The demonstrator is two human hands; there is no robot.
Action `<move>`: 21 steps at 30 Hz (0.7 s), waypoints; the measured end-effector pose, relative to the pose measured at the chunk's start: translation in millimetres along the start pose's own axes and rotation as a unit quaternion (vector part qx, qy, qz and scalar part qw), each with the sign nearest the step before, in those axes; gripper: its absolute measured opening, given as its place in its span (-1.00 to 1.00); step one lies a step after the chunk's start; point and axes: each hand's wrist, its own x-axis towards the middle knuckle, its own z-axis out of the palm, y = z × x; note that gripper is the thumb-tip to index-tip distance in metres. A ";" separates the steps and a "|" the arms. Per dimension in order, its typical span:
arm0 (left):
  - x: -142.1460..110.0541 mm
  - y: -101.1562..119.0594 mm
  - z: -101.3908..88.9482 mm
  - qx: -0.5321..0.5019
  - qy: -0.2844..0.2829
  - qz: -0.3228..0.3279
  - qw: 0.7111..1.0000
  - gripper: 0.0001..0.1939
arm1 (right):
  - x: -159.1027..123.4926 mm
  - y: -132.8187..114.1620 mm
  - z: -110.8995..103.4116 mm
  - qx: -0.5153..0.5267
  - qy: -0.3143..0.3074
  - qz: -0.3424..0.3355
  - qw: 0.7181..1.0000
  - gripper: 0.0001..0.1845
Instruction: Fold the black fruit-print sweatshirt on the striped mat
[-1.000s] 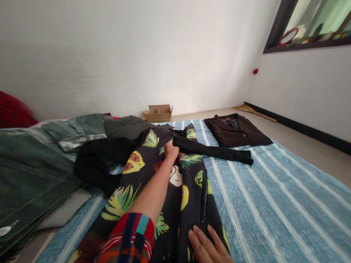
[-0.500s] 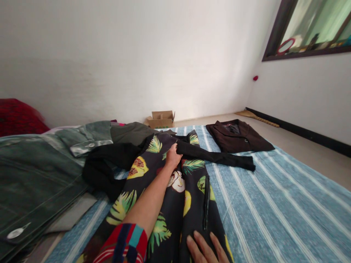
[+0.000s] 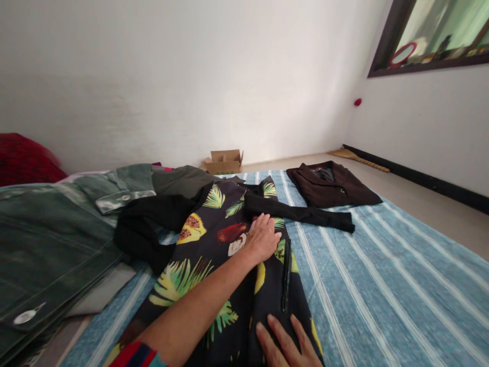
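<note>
In front of me on the bed lies a black fruit-and-leaf print dress (image 3: 198,285) with long black sleeves. One sleeve (image 3: 305,213) is laid across its upper part and points right; the other sleeve (image 3: 153,209) bends out to the left. My left hand (image 3: 263,238) rests on the dress just below the right-pointing sleeve, its fingers laid along the fabric. Low on the right panel, below a black zip (image 3: 286,278), my right hand (image 3: 288,344) presses flat with fingers spread. Part of that hand is cut off by the frame.
At the left, a grey-green denim jacket (image 3: 57,239) lies over other clothes. A folded dark brown garment (image 3: 332,188) is at the bed's far right. Under everything spreads a blue striped sheet (image 3: 382,285). A cardboard box (image 3: 225,162) and a broom (image 3: 359,158) are beyond the bed.
My left hand has moved from the upper middle of the dress towards me and to the right, and its fingers have flattened out. My right hand stays nearly in place.
</note>
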 end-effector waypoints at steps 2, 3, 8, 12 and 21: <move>-4.7 1.0 13.0 0.016 -0.043 0.013 0.999 -0.46 | 10.0 4.0 -12.6 0.024 -0.014 -0.037 0.999 -0.64; -5.6 -0.3 18.3 0.021 -0.056 0.017 0.998 -0.43 | 14.4 6.2 -19.0 0.034 -0.029 -0.047 0.998 -0.62; -4.3 -6.7 28.6 0.049 -0.080 0.035 0.995 -0.37 | 21.4 11.7 -38.0 0.055 -0.086 -0.052 0.993 -0.60; -4.8 -0.3 24.9 0.067 -0.078 0.043 0.994 -0.39 | 19.1 13.8 -45.8 0.084 -0.162 -0.070 0.981 -0.51; -22.1 21.0 21.6 0.057 -0.088 0.075 0.992 -0.49 | 32.4 31.0 -80.2 0.213 -0.283 -0.036 0.934 -0.48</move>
